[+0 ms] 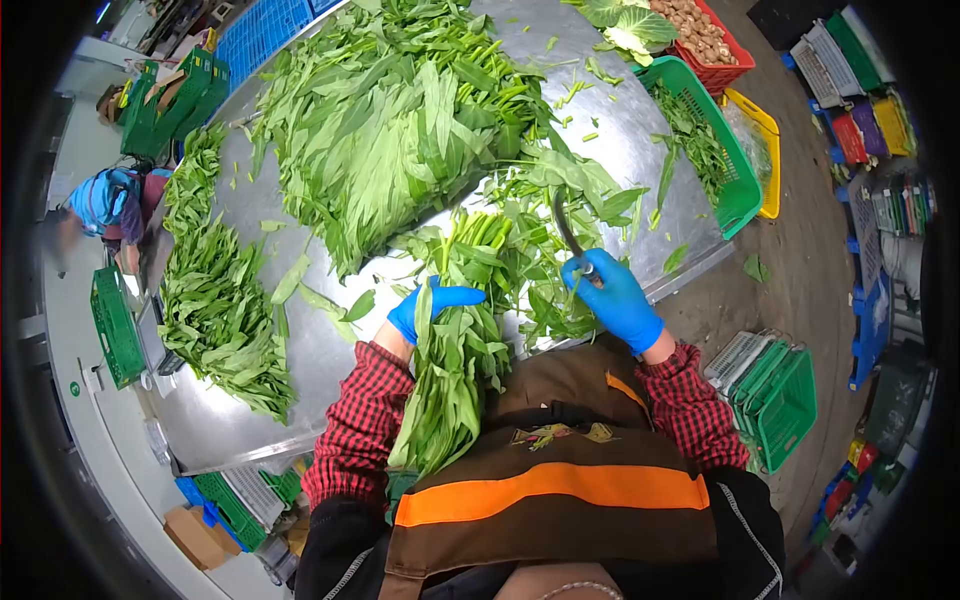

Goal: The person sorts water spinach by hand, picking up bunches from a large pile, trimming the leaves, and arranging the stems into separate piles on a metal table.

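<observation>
My left hand (430, 308), in a blue glove, is closed round a bunch of water spinach (450, 370) whose leaves hang down over the table's near edge against my apron. The cut stem ends (480, 232) of that bunch point away from me. In my right hand (615, 300), also blue-gloved, is a knife (566, 225) with a dark, curved blade pointing up and away. Loose sprigs (545, 290) lie between my two hands. Beyond them a large heap of water spinach (390, 150) covers the middle of the metal table (345, 400).
Along the table's left side runs a row of bunched greens (225, 320). A green basket (740, 190) with leafy trimmings stands at the right edge, near a red crate (725, 65) and a yellow crate (765, 130). Stacked green crates (785, 405) sit on the floor. At far left is another person (105, 205).
</observation>
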A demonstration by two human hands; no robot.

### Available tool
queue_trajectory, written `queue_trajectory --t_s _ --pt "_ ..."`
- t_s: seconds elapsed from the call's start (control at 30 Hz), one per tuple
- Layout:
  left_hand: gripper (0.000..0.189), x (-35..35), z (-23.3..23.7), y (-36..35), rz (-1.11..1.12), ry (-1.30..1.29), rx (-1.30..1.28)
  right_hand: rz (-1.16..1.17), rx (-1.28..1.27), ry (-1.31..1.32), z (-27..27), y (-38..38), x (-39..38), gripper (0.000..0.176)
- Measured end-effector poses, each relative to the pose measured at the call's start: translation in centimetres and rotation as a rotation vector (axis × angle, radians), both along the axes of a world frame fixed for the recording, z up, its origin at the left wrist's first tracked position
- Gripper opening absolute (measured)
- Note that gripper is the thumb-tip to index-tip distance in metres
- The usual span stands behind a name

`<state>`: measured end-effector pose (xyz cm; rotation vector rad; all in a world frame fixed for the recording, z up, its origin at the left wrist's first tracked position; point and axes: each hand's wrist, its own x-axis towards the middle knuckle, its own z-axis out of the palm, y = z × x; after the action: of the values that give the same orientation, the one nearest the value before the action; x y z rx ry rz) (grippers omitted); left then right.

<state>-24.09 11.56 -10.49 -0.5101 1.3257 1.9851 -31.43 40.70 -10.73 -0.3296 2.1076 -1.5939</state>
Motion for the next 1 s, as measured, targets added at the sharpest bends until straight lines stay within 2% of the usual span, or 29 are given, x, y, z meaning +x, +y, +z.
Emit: queue_trajectory --t_s 0.03,0.1,0.13,0.2,0.27,0.3,0.37,0.53,0.63,0.7,0.8,0.83,0.9,0.93,0.97,1.0 --pt "0.031 -0.1 0.0 0.0 -0.002 0.003 -0.002 0.084 0.035 0.277 -0.5 -0.4 0.1 0.035" --pt "0.031 -0.5 0.2 0.6 -0.066 0.124 -0.128 0.041 -0.019 0.197 0.0 -0.9 0.7 0.031" --pt "0.035 -0.6 -0.5 0.8 0.043 0.076 -0.029 0.100 0.063 0.137 1.1 -1.1 0.8 0.030" --pt "0.038 -0.6 -1.4 1.0 0.052 0.058 -0.027 0.163 0.146 0.075 1.9 -1.5 0.7 0.029" --pt "0.051 -0.3 -3.2 0.5 0.029 0.043 -0.083 0.182 0.218 0.157 2.1 -2.0 0.7 0.029" --pt "0.051 -0.3 -3.4 0.5 0.035 0.041 -0.083 0.187 0.218 0.155 2.0 -2.3 0.9 0.029" --pt "0.051 -0.5 -3.8 0.6 -0.063 0.160 -0.250 0.125 0.318 0.360 1.4 -3.0 1.4 0.027" --pt "0.047 -0.8 -4.4 1.4 -0.195 0.276 -0.594 0.074 0.405 0.441 0.1 -4.9 2.3 0.022" --pt "0.046 -1.1 -3.0 2.2 -0.241 0.310 -0.664 0.060 0.449 0.514 -0.2 -6.3 2.3 0.018" --pt "0.045 -1.2 -3.0 2.6 -0.258 0.362 -0.681 0.148 0.609 0.600 -1.2 -6.8 2.3 0.016" --pt "0.049 -1.3 -2.2 3.2 -0.353 0.377 -0.890 0.143 0.734 0.594 -3.0 -6.8 2.5 0.018" --pt "0.049 -1.2 -2.4 2.8 -0.361 0.373 -0.893 0.139 0.729 0.587 -5.7 -5.9 3.2 0.018" --pt "0.048 -0.9 -3.6 1.1 -0.378 0.357 -0.915 0.053 0.644 0.385 -11.9 -1.0 5.0 0.022" --pt "0.049 -0.1 -5.1 -0.6 -0.250 0.382 -0.862 0.008 0.695 0.260 -11.7 1.2 5.4 0.022" --pt "0.045 -0.9 -0.3 -0.6 -0.202 0.362 -0.758 -0.040 0.738 0.137 -11.1 2.1 5.2 0.022" --pt "0.039 -1.1 -0.1 -1.3 -0.054 0.290 -0.502 -0.034 0.728 0.138 -10.2 1.7 5.0 0.022"
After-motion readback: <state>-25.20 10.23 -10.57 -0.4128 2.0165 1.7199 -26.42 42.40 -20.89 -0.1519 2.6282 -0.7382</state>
